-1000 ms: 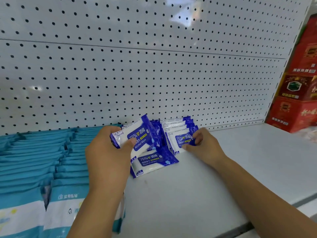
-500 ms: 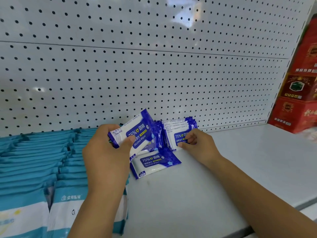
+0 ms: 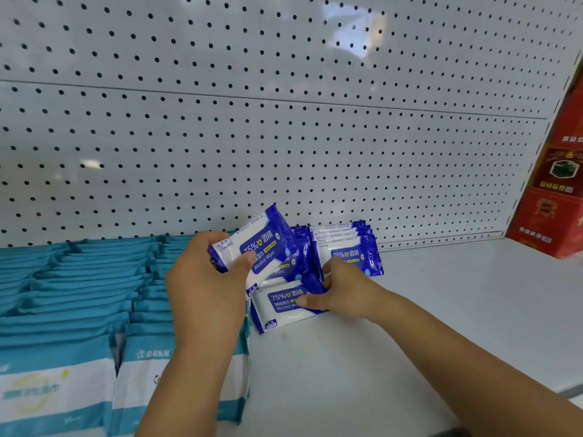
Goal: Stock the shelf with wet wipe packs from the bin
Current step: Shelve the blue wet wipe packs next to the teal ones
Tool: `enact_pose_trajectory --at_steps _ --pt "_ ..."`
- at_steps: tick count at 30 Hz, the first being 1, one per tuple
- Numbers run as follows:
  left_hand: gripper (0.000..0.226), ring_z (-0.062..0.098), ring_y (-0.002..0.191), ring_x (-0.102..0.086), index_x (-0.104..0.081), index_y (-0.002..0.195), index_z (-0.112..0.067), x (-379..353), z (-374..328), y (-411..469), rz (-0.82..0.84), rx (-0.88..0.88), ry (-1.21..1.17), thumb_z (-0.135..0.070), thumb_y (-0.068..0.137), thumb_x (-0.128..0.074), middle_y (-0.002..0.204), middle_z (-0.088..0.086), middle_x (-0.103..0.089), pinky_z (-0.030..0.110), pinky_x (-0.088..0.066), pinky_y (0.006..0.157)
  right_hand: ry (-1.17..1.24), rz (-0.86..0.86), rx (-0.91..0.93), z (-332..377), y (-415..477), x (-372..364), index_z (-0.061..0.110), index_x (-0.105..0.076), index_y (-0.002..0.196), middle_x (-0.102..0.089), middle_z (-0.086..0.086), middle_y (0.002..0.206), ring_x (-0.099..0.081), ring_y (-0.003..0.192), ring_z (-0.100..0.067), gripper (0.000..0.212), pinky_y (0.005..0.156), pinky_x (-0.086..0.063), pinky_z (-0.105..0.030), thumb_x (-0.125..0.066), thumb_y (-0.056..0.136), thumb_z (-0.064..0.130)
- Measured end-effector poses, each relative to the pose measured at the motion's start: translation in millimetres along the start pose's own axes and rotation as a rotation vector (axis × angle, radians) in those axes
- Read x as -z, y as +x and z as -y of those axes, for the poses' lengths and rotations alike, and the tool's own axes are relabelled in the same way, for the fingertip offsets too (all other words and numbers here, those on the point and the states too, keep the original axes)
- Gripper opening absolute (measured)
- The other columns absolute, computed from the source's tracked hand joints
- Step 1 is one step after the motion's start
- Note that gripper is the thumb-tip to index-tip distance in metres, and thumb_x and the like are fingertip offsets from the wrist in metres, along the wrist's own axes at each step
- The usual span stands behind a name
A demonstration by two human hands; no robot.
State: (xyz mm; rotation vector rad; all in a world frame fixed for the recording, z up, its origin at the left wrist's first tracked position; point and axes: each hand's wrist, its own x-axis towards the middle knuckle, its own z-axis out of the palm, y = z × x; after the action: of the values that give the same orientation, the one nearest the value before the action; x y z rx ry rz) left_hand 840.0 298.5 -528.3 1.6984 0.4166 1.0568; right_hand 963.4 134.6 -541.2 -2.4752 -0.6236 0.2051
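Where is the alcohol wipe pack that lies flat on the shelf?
Head view, centre: the flat alcohol wipe pack lies on the white shelf, before the upright blue packs, right of the teal packs, pinched by the right hand.

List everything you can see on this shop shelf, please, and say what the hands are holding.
shelf: one, white, across the lower view.
pegboard back panel: one, white with dark holes, behind the shelf.
teal wet wipe packs: many, teal and white, in rows on the left.
standing alcohol wipe packs: several (exact count unclear), blue and white, upright by the back panel, centre.
held alcohol wipe pack: one, blue and white, tilted, above the shelf.
lying alcohol wipe pack: one, blue and white, flat in front of the standing ones.
red boxes: a stack, red, at the far right edge.
left hand: grips the held pack.
right hand: pinches the lying pack, thumb on top.
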Motion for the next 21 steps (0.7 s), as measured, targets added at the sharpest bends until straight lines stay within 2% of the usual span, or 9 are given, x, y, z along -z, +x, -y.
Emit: enact_pose_trajectory --at_steps 3,6,8,10,12,15,17,19,21 --pt "0.026 -0.003 0.074 -0.064 -0.059 0.100 -0.024 2 1 1 -0.004 -0.001 -0.005 -0.021 0.084 -0.079 0.084 -0.019 -0.062 0.015 -0.047 0.055 0.084 0.059 0.000 1 0 3 0.011 -0.054 0.116 -0.064 -0.005 0.112 -0.064 0.106 -0.020 0.059 0.094 -0.055 -0.037 -0.086 0.075 0.039" --pt "0.027 -0.002 0.075 -0.065 -0.058 0.099 -0.024 1 1 1 -0.003 -0.006 0.003 -0.022 0.084 -0.079 0.085 -0.016 -0.063 0.017 -0.048 0.056 0.122 0.053 0.047 -3 5 2 0.016 -0.061 0.106 -0.058 0.006 0.092 -0.057 0.086 -0.010 0.047 0.077 -0.051 -0.024 -0.088 0.073 0.035" --pt "0.027 -0.001 0.076 -0.066 -0.058 0.099 -0.025 0 2 2 -0.006 -0.003 0.002 -0.022 0.083 -0.080 0.087 -0.014 -0.065 0.017 -0.049 0.056 0.138 0.039 0.067 -7 10 1 0.015 -0.065 0.102 -0.060 0.003 0.093 -0.055 0.085 -0.011 0.041 0.075 -0.049 -0.024 -0.088 0.074 0.033" --pt "0.027 0.000 0.076 -0.066 -0.059 0.099 -0.025 0 3 3 -0.006 0.004 -0.002 -0.022 0.083 -0.080 0.088 -0.013 -0.066 0.015 -0.049 0.056 0.151 0.049 0.078 -8 12 0 0.016 -0.063 0.102 -0.063 0.000 0.103 -0.057 0.092 -0.014 0.040 0.084 -0.052 -0.031 -0.088 0.075 0.031" --pt "0.026 -0.001 0.075 -0.066 -0.059 0.099 -0.025 2 3 3 -0.007 0.006 -0.009 -0.020 0.084 -0.080 0.087 -0.014 -0.066 0.013 -0.049 0.054 0.153 0.073 0.066 -6 12 1 0.019 -0.057 0.112 -0.060 0.004 0.111 -0.057 0.101 -0.013 0.050 0.089 -0.052 -0.031 -0.087 0.075 0.034" --pt "0.025 -0.001 0.075 -0.065 -0.058 0.097 -0.025 5 5 4 -0.005 0.001 -0.006 -0.020 0.084 -0.079 0.085 -0.017 -0.064 0.012 -0.048 0.052 0.163 0.178 0.012 0 10 9 0.026 -0.041 0.139 -0.050 0.009 0.124 -0.052 0.117 -0.013 0.080 0.093 -0.048 -0.027 -0.085 0.074 0.044" --pt "0.025 -0.002 0.074 -0.065 -0.058 0.096 -0.025 5 5 4 -0.007 -0.003 -0.009 -0.019 0.084 -0.079 0.085 -0.017 -0.064 0.011 -0.050 0.052 0.108 0.238 0.018 0 12 9 0.029 -0.031 0.149 -0.046 0.009 0.132 -0.049 0.121 -0.014 0.098 0.098 -0.046 -0.028 -0.088 0.071 0.046" --pt "0.026 -0.004 0.073 -0.064 -0.057 0.095 -0.026 5 5 4 -0.005 -0.006 -0.012 -0.019 0.084 -0.079 0.085 -0.017 -0.064 0.011 -0.050 0.052 0.066 0.258 0.042 0 15 5 0.030 -0.032 0.147 -0.047 0.011 0.132 -0.051 0.120 -0.012 0.101 0.100 -0.047 -0.029 -0.091 0.067 0.043" --pt "0.026 -0.005 0.072 -0.063 -0.057 0.097 -0.025 5 4 3 0.004 0.003 -0.025 -0.019 0.084 -0.079 0.084 -0.019 -0.062 0.008 -0.049 0.051 0.096 0.278 0.055 -1 18 4 0.032 -0.044 0.133 -0.054 0.011 0.127 -0.058 0.114 -0.011 0.086 0.099 -0.053 -0.034 -0.094 0.064 0.040"
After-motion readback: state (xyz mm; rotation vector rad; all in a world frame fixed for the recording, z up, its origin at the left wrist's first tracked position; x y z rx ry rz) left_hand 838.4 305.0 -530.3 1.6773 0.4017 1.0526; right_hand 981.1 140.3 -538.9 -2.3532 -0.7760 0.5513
